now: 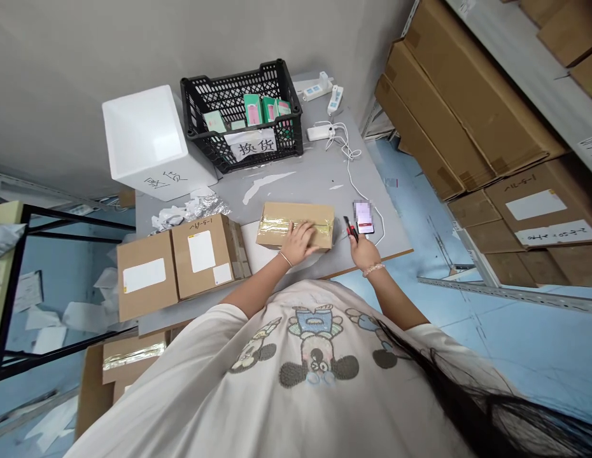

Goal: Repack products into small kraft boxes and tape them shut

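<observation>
A taped brown cardboard box [272, 229] lies near the table's front edge. My left hand [298, 243] rests on its top and front side, fingers spread over the shiny tape. To the right of the box, my right hand [364, 251] is closed around a red and black tool [351, 228], which looks like a cutter and points away from me. Just beyond that hand lies a lit phone [364, 218] with a white cable beside it.
Two labelled cartons [207, 254] stand at the table's left. Behind are a white foam box [146, 137] and a black crate [243, 146] holding small green boxes. Power strips [319, 89] lie at the back right. Stacked cartons [439, 127] fill the right-hand shelving.
</observation>
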`<state>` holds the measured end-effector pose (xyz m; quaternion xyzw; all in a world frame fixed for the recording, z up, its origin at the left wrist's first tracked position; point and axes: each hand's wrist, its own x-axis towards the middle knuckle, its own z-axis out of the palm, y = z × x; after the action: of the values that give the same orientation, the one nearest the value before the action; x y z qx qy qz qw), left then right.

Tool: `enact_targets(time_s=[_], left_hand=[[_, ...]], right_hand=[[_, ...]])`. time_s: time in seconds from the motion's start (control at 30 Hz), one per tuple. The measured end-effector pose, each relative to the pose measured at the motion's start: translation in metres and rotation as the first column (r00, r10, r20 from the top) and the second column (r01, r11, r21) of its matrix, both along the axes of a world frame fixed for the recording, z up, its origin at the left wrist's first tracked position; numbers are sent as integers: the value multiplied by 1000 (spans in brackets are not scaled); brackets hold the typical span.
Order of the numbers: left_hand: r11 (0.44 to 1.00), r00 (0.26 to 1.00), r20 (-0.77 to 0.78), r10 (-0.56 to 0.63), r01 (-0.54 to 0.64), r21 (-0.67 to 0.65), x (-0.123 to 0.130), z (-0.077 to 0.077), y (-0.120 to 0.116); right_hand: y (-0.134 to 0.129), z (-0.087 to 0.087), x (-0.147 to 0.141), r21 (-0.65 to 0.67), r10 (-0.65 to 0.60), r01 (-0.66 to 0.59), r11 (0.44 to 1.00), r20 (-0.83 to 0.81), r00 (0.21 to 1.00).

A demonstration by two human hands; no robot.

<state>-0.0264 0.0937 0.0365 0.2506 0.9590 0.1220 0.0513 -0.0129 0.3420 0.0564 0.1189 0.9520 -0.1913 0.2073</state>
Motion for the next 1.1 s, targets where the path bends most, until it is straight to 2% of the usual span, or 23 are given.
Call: enact_targets(time_s=[0.1, 0.17, 0.33, 0.4, 0.5, 0.57, 0.63, 0.7, 0.77, 0.83, 0.9, 0.97, 1.0, 1.1], left_hand=[[988, 988, -13, 151, -151, -6, -17, 5, -19], [982, 983, -1, 186, -186, -39, -36, 8, -31], [989, 993, 110, 42, -25, -147, -83, 14, -48], [986, 991, 136, 20, 3, -166, -93, 16, -49], [981, 988, 151, 23, 6, -194, -94, 17, -48], [975, 986, 162, 45, -9, -220, -90, 19, -49], [972, 984, 170, 58, -16, -236, -84, 20, -52], [971, 984, 174, 42, 0, -237, -78, 20, -57], [972, 984, 179, 11, 31, -233, -76, 20, -62], [972, 983, 185, -11, 54, -229, -76, 20, -65], [972, 981, 192, -10, 54, -228, -76, 19, -68], [972, 982, 189, -1, 45, -230, -77, 19, -68], [972, 983, 184, 0, 43, -232, -77, 18, -68], [969, 986, 169, -2, 44, -242, -73, 17, -65]], right_hand=[[8, -30, -19, -14, -53, 53, 998, 16, 998], [5, -50, -31, 3, -33, 33, 999, 27, 999], [-22, -89, -44, 158, 0, -1, 987, 3, 1000], [-32, -99, -42, 195, -15, 14, 981, 3, 1000], [-37, -109, -40, 179, -23, 21, 984, 9, 1000], [-35, -109, -41, 158, -29, 27, 987, 9, 1000], [-30, -101, -42, 117, -24, 30, 993, -55, 998], [-29, -86, -39, 41, 24, -15, 999, -220, 975], [-33, -68, -32, -21, 139, -162, 987, -412, 900], [-45, -50, -20, -20, 334, -400, 916, -514, 790], [-61, -38, -8, 17, 550, -635, 772, -516, 656], [-75, -34, 1, 56, 682, -754, 654, -475, 556], [-81, -34, 3, 75, 714, -775, 627, -454, 534], [-89, -41, 4, 124, 745, -777, 617, -411, 526]])
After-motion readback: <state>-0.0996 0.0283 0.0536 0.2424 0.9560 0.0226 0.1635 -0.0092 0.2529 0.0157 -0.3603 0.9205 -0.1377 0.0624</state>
